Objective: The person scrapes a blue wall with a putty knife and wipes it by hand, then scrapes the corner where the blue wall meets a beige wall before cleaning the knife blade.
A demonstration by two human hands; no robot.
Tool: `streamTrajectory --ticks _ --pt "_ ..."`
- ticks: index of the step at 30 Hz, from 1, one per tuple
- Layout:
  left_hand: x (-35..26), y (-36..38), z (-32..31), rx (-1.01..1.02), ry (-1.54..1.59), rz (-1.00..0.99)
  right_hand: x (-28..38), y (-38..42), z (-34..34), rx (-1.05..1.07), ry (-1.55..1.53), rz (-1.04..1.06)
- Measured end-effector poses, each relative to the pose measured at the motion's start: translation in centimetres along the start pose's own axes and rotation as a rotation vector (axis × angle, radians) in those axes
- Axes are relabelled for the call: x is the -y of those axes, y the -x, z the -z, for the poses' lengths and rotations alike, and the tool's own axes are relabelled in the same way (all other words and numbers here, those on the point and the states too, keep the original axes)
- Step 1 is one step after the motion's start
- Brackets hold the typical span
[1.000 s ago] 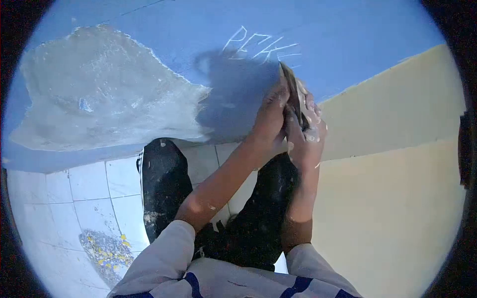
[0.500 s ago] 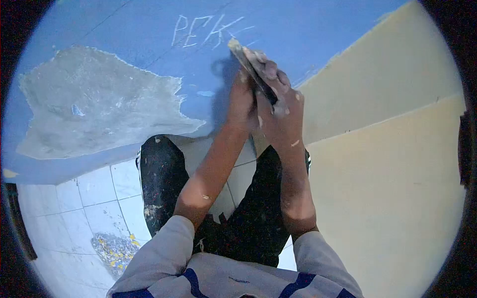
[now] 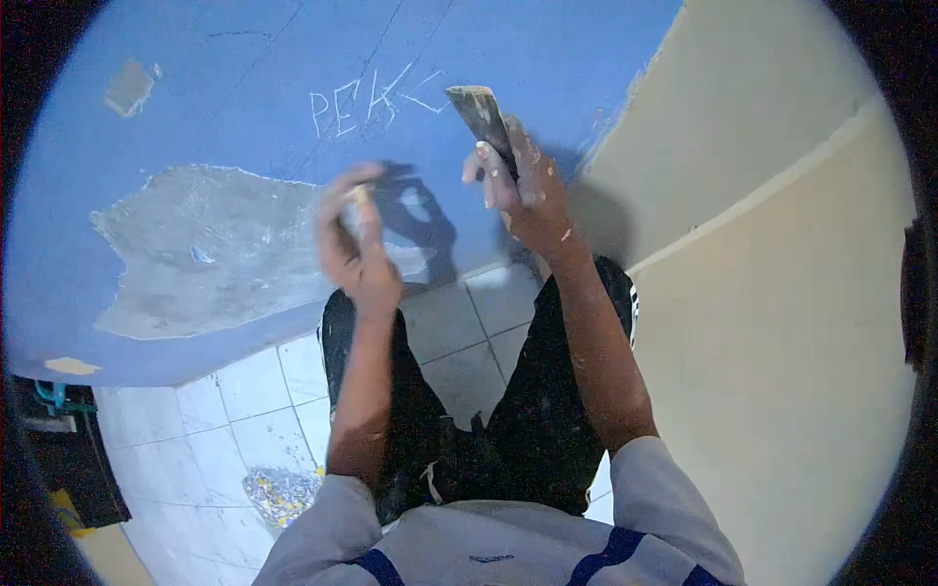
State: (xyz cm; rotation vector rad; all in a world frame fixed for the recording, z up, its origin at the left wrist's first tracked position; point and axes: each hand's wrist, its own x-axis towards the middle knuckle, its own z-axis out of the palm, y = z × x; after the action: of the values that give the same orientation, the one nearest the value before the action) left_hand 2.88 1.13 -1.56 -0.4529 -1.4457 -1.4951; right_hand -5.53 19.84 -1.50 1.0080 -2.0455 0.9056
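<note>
In my right hand [image 3: 535, 200] is a scraper [image 3: 481, 115], a flat, worn blade smeared with pale residue. Its broad end points up and left, near the scratched letters [image 3: 360, 103] on the blue wall [image 3: 547, 49]. My left hand [image 3: 357, 244] is off the tool and blurred by motion. Its fingers are curved, with a gap between them and the thumb; I see nothing held there. Behind it is a large grey patch [image 3: 210, 259] where the blue paint is gone. Pale specks dot both hands.
A beige wall [image 3: 772, 322] meets the blue one at a corner on the right. Paint chips [image 3: 283, 493] lie on the white tiled floor [image 3: 220, 449] at the left. A dark object [image 3: 83, 459] stands at the far left edge. My bent knees are below my hands.
Both hands were together at the scraper. My left hand has let go and moved left and down, while my right keeps hold. The view has shifted, showing more at the left.
</note>
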Motion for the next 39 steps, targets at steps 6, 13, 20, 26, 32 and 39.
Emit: streamTrajectory --ticks 6,13,20,26,32,39 --pt "2.3 -8.1 6.9 -0.194 -1.039 -0.583 4.1 -1.8 0.2 0.005 -0.006 -0.159" --pt "4.0 -8.1 8.0 -0.157 -1.307 -0.567 2.2 -1.3 -1.1 0.137 0.344 0.032" --pt "3.8 -8.2 8.0 -0.148 -1.317 -0.564 4.4 -1.9 -1.6 0.017 0.062 -0.153" --pt "3.7 -8.1 8.2 -0.141 -1.263 -0.502 10.3 -2.2 -4.3 -0.261 -0.130 -0.447" --pt "3.9 -7.6 9.4 -0.073 -1.171 -0.478 12.7 -2.5 -6.7 -0.300 -0.052 -0.569" --pt "3.9 -7.5 9.1 -0.031 -1.199 -0.509 15.1 -5.1 -7.7 -0.476 -0.544 -0.908"
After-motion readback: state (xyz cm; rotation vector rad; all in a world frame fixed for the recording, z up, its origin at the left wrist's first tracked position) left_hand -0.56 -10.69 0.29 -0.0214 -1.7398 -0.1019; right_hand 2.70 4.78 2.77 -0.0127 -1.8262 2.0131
